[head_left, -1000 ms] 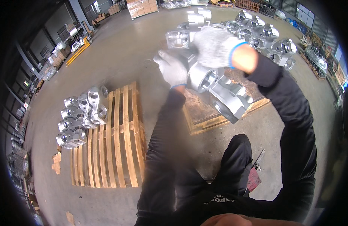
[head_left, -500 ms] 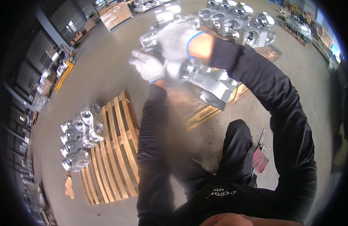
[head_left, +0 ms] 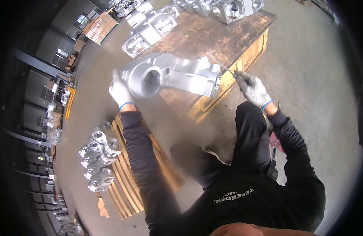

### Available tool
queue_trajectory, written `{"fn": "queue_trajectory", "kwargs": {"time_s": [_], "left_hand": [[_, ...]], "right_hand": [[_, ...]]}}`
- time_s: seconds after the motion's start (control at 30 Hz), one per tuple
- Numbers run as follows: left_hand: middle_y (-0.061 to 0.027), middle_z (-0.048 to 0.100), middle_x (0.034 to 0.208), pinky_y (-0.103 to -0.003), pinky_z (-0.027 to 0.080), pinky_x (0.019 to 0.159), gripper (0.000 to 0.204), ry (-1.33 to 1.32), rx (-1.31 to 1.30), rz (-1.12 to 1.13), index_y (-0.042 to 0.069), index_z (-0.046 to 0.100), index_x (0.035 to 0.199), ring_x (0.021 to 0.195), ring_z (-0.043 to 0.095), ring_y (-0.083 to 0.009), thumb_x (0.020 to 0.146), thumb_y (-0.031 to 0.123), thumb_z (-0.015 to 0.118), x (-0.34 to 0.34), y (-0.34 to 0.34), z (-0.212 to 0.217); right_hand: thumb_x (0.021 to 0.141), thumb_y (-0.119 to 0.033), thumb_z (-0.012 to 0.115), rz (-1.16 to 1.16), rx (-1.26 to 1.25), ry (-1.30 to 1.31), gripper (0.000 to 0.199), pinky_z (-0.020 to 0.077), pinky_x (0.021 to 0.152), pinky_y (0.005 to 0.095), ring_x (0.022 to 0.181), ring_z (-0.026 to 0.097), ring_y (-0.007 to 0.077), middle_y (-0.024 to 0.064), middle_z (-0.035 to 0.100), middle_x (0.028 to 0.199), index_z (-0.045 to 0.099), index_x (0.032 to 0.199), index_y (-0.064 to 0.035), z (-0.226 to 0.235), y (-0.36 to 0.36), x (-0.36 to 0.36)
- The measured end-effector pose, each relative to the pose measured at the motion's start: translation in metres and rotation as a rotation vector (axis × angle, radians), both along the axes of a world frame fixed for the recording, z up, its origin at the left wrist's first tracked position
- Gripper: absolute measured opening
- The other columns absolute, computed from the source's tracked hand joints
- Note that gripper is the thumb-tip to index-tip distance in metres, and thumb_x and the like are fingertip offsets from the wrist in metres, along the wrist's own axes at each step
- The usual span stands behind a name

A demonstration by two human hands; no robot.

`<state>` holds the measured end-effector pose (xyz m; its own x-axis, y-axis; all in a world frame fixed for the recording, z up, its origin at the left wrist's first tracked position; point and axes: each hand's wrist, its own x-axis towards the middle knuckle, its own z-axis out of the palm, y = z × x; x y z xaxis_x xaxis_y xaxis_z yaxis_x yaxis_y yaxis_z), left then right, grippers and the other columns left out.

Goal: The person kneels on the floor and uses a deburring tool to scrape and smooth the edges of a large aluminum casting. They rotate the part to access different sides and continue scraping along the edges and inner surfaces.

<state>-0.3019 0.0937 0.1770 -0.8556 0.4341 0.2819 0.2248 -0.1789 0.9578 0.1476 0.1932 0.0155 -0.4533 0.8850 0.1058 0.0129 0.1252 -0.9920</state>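
The right hand (head_left: 255, 91) has been taken off the big silver metal part (head_left: 185, 78), and a thin tool (head_left: 222, 64) is gripped in its fingers. The part is seen over the table's (head_left: 213, 33) near edge. Its ring end is touched by the left hand (head_left: 120, 91); whether it is grasped cannot be told. A tool now seems to be used.

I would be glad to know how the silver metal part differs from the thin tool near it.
The silver metal part is bulky, with a wide round hole; the thin tool is slim and rod-like. The metal part has the left hand at its end, while the tool is held in the right hand. Both have a gloved hand at them.
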Motion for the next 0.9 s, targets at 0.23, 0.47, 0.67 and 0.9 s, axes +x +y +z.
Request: {"fn": "queue_trajectory", "kwargs": {"time_s": [0.23,0.47,0.67,0.9], "left_hand": [[-0.0092,0.072,0.106,-0.04,0.059,0.088,0.037,-0.145,0.097,-0.127,0.005,0.065,0.113,0.095,0.073,-0.0246,0.108,0.036,0.046,-0.024,-0.02,-0.007],[-0.0168,0.068,0.133,-0.05,0.052,0.108,0.056,-0.314,0.043,-0.152,0.001,0.06,0.135,0.121,0.067,-0.0344,0.109,0.042,0.032,0.011,-0.039,-0.012],[-0.0174,0.066,0.136,-0.052,0.05,0.11,0.059,-0.154,0.085,-0.132,0.001,0.059,0.136,0.125,0.065,-0.0349,0.109,0.044,0.029,0.011,-0.03,-0.007],[-0.0189,0.067,0.128,-0.047,0.053,0.106,0.054,-0.113,0.071,-0.041,-0.002,0.059,0.133,0.117,0.068,-0.0322,0.11,0.039,0.033,-0.015,-0.003,-0.003]], "right_hand": [[0.107,-0.009,0.05,-0.166,-0.239,0.063,0.046,0.0486,0.108,0.0313,0.133,0.063,0.0222,0.016,0.066,0.145,0.053,0.153,-0.0024,-0.025,-0.081,-0.032],[0.107,-0.01,0.053,-0.166,0.088,-0.098,0.044,0.0549,0.097,0.0361,0.119,0.072,0.031,0.0275,0.071,0.126,0.054,0.15,-0.002,-0.007,-0.076,-0.04],[0.103,-0.008,0.054,-0.214,0.284,-0.167,0.045,0.0578,0.079,0.0451,0.096,0.072,0.0448,0.0331,0.068,0.103,0.056,0.147,-0.0008,0.006,-0.082,-0.034],[0.1,-0.007,0.054,-0.245,0.281,-0.255,0.045,0.0573,0.088,0.0493,0.106,0.068,0.0479,0.0354,0.067,0.108,0.058,0.145,-0.0026,0.023,-0.08,-0.028]]}}
